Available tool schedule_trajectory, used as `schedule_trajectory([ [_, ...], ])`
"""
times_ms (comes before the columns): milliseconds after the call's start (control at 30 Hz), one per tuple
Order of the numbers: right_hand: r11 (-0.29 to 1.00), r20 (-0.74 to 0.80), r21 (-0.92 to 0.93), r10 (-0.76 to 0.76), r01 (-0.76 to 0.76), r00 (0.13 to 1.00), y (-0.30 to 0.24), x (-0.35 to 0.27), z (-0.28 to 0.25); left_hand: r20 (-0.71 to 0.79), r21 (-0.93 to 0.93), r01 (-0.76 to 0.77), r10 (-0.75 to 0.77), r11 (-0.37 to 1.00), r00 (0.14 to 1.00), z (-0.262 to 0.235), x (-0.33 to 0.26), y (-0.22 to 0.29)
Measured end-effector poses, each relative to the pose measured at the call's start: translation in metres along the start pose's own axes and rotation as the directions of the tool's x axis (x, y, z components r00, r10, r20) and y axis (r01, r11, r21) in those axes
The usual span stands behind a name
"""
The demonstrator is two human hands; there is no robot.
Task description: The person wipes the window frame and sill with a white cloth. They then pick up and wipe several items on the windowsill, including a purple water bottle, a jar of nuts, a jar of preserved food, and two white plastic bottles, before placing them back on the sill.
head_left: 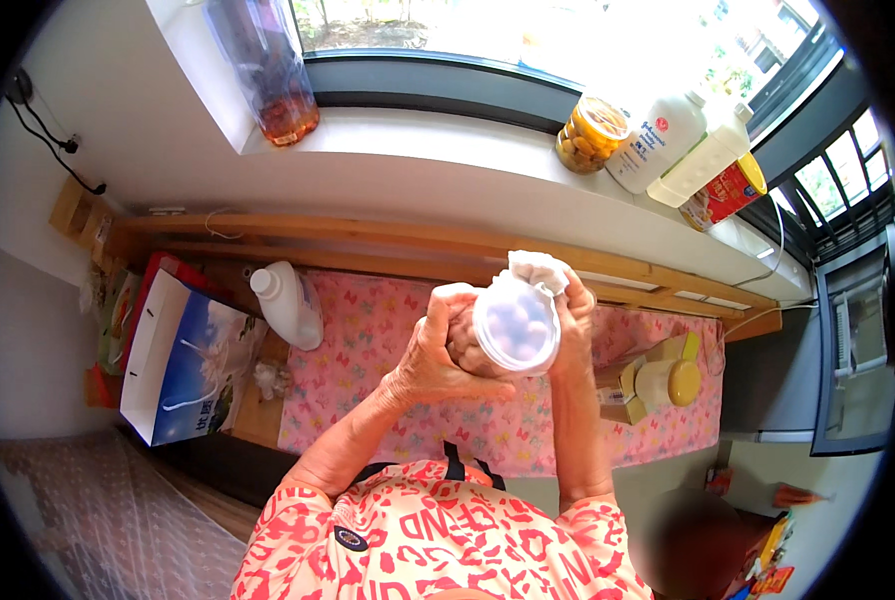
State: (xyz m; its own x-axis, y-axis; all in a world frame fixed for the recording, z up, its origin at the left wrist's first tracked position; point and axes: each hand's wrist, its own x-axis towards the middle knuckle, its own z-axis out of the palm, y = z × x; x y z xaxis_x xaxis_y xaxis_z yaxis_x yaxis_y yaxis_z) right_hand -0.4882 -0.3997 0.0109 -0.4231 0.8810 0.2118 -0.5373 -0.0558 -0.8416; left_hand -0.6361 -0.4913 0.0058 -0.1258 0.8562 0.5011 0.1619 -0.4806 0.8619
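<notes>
Left hand is wrapped around the body of a clear plastic jar, fingers curled tight under and around it, holding it up in front of the chest, above the pink butterfly-print cloth that covers the wooden bench. Right hand is pressed on the jar's far side, closed on a crumpled white cloth that bunches over the top edge of the jar. And the jar's white translucent lid faces straight up at the camera, with pale round shapes showing through it (what they are, I cannot tell).

Down on the bench, a white plastic bottle sits at the left end of the pink cloth, and just left of that a blue and white paper bag stands open. Over on the right end there's a small cluster, a white tub with a yellow lid beside a cardboard box.

Up on the windowsill, a tall clear jar with amber liquid stands at the left, and at the right a yellow-lidded jar, two white bottles and a red tin crowd together.
</notes>
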Motion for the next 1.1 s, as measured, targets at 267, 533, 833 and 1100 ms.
schedule_trajectory([
  [267, 0.482, 0.147, -0.777, -0.486, 0.404, 0.862, 0.005, -0.037, 0.053, -0.129, -0.602, 0.201, -0.342, 0.773, 0.931, 0.000, 0.005, 0.001],
  [533, 0.683, 0.045, -0.650, -0.404, 0.334, 0.914, -0.007, -0.022, 0.058, -0.054, -0.766, 0.169, -0.324, 0.621, 0.945, -0.005, -0.001, -0.002],
  [833, 0.913, -0.188, -0.407, -0.100, 0.016, 0.977, -0.009, -0.004, 0.055, -0.116, -0.608, 0.308, -0.465, 0.732, 0.878, 0.001, 0.003, 0.017],
  [1100, 0.528, 0.185, -0.699, -0.518, 0.483, 0.835, -0.011, -0.024, 0.067, -0.102, -0.571, 0.276, -0.400, 0.773, 0.911, -0.013, -0.024, -0.010],
])
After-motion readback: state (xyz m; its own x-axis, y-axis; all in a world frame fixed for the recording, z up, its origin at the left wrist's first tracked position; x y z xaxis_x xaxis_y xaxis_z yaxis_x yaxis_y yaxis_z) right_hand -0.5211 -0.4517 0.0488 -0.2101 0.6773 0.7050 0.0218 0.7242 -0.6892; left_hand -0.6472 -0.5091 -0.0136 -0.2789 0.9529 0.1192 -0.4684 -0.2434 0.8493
